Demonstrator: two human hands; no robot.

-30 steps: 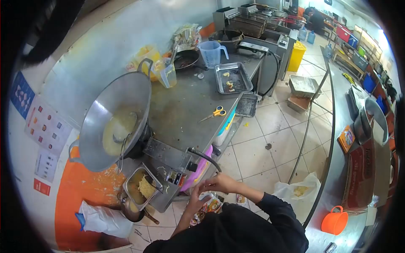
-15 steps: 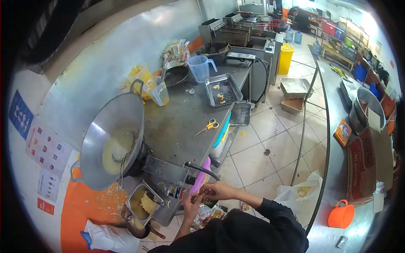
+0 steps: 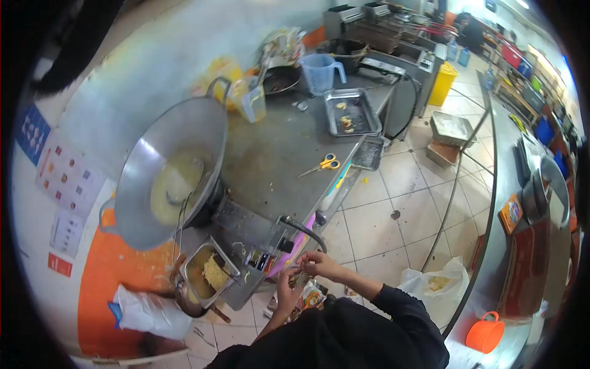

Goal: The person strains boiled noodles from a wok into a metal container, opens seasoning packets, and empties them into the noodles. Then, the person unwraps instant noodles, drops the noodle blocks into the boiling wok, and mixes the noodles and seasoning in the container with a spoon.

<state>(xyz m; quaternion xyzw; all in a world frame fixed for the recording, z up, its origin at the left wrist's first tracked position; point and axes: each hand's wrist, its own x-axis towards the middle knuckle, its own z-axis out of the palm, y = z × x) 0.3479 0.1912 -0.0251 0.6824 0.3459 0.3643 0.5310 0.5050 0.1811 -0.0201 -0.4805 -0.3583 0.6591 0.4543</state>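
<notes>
My left hand (image 3: 289,288) and my right hand (image 3: 321,265) are close together beyond the table's near corner, in front of my body. Both have their fingers drawn into a pinch; whatever lies between them is too small to make out. Close to them are a pink plastic piece (image 3: 284,263) along the table edge and a black hose (image 3: 307,229). Crumpled printed packets (image 3: 311,295) lie below the hands. To their left, a metal pan (image 3: 201,270) holds pale yellow crumbly food (image 3: 215,273).
A large wok (image 3: 135,184) with pale liquid and a ladle stands left. Scissors (image 3: 326,163), a metal tray (image 3: 347,129) with scraps and a measuring jug (image 3: 319,75) sit on the steel table (image 3: 276,150). An orange mug (image 3: 485,335) is on the right counter; a white bag (image 3: 452,280) lies beside it.
The camera view has turned, so the surroundings appear shifted. My hands stay together in front of me, with the right-hand fingers slightly raised.
</notes>
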